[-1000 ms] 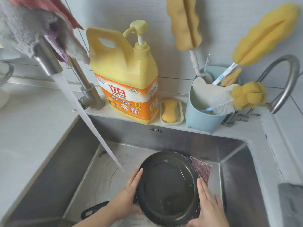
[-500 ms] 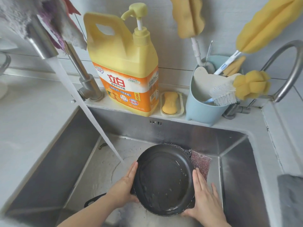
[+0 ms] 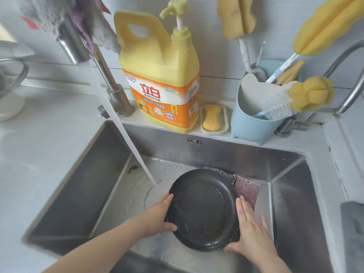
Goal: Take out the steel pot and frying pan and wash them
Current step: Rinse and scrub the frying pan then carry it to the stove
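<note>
Frying pan (image 3: 203, 209) between left hand (image 3: 157, 215) and right hand (image 3: 251, 231) (tap water (image 3: 126, 134) alongside).

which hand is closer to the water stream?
Left. The left hand grips the pan rim just below right of where the stream lands. The right hand is on the pan's far side.

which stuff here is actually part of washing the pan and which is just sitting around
In use: frying pan, left hand, right hand, running water, sink.
Idle: detergent bottle, soap bar, blue brush holder, scouring cloth.
</note>
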